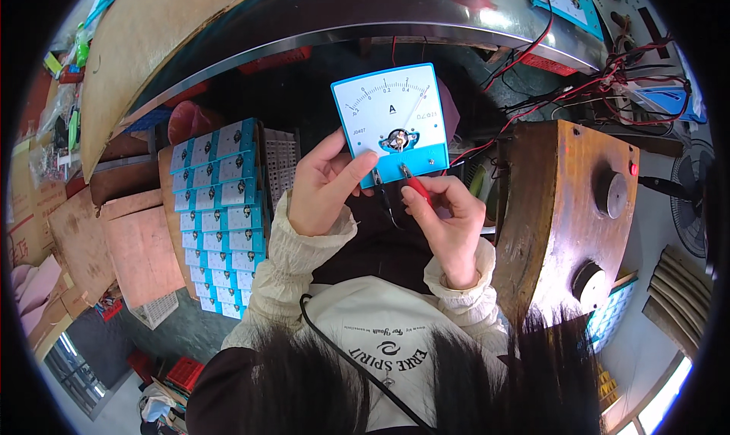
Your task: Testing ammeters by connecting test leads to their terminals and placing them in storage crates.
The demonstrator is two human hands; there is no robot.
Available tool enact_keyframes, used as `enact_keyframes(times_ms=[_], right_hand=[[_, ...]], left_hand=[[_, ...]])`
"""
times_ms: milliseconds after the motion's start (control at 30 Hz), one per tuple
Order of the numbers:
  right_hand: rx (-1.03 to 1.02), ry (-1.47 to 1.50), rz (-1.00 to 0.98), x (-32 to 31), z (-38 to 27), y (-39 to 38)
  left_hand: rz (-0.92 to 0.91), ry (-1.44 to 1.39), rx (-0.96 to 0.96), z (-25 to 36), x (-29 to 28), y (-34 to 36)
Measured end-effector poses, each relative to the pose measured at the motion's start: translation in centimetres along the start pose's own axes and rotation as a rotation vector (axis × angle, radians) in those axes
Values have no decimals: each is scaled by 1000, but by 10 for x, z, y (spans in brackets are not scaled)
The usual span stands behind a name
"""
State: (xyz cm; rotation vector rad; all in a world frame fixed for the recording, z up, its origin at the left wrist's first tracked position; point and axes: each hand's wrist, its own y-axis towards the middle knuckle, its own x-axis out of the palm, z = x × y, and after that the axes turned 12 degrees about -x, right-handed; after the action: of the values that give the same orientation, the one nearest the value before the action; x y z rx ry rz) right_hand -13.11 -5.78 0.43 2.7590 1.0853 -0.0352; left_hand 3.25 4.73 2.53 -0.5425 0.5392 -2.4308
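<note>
Workroom: crowded; a dark, metal-edged bench (342,17) curves across the top of the view; cardboard (141,237) stands at the left, a black fan (690,195) at the far right.
Panel meter (372,115): white face, blue lower band, curved scale; held up before the person's lap, between both hands, its face toward the camera; the thin needle lies toward the right end of the scale.
Left hand (323,188): gripping the meter by its lower left corner; thumb on the front, fingers mostly hidden behind.
Right hand (452,218): pinching a red clip (418,189) between thumb and fingers; its metal tip reaches the blue band.
Black clip (379,179): at the meter's lower edge, just beside the left thumb; a dark lead hangs below.
Stacked meters (217,214): blue and white, in rows at the person's left.
Wooden box (532,199): at the person's right; two round dark knobs (610,194), one small red button (633,169).
Wires (597,93): red and black, tangled at upper right.
</note>
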Motion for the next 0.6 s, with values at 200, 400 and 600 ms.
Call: enact_keyframes(times_ms=[200,400,600], right_hand=[[-30,-43,59,1,-6,1],[-172,-272,16,0,-7,1],[-67,44,138,-22,-24,-10]], left_hand=[[-29,5,6,-2,-2,2],[-34,-22,15,1,1,2],[121,-171,76,-1,-7,-8]])
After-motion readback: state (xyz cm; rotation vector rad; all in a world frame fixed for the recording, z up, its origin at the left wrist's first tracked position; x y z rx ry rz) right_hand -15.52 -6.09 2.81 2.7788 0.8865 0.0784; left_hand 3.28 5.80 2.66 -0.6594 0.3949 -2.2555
